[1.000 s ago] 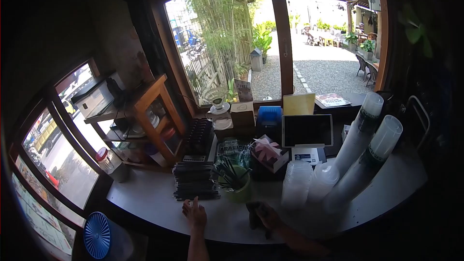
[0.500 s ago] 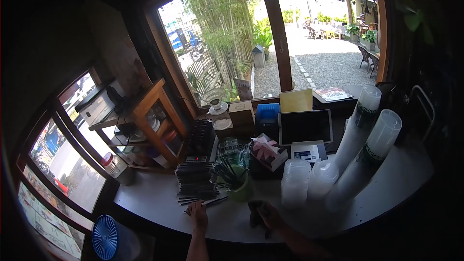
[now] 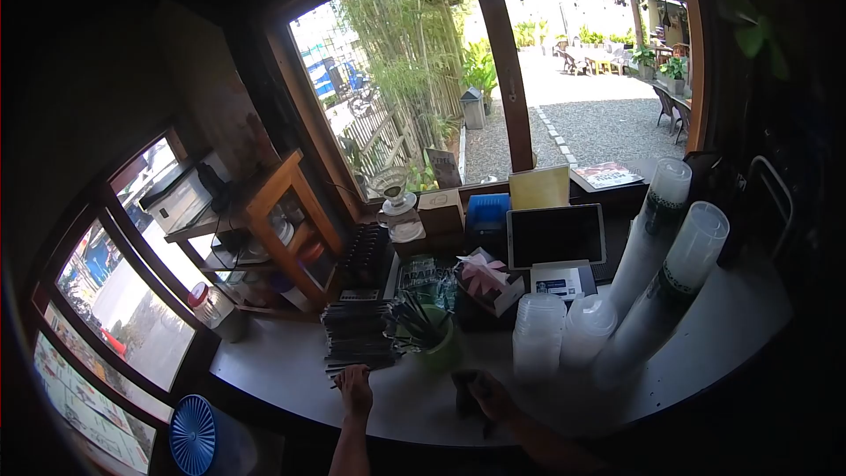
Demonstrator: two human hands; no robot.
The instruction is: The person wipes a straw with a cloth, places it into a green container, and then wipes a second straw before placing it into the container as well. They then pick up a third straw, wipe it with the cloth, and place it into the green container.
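My left hand (image 3: pixel 356 391) is at the near edge of a pile of thin dark straws (image 3: pixel 359 335), fingers curled on the straws lying nearest me. Exactly how many it grips is hidden. To the right, my right hand (image 3: pixel 493 398) is closed around a dark cloth (image 3: pixel 467 395) just above the counter, its folds hard to make out in the shade. Between and beyond the hands stands a green cup (image 3: pixel 441 354) holding several dark straws upright. The straw pile lies directly left of this cup.
Clear plastic lids (image 3: pixel 539 330) and tall leaning stacks of plastic cups (image 3: pixel 674 256) stand on the counter (image 3: pixel 264 348) at right. Behind are a tablet (image 3: pixel 555 236), a tissue box (image 3: pixel 493 286) and a glass dripper (image 3: pixel 392 183). A blue-lidded container (image 3: pixel 194 434) is lower left.
The loose straws that stuck out right of my left hand are now drawn in against the pile. The left hand has shifted slightly left; the right hand stays with the cloth.
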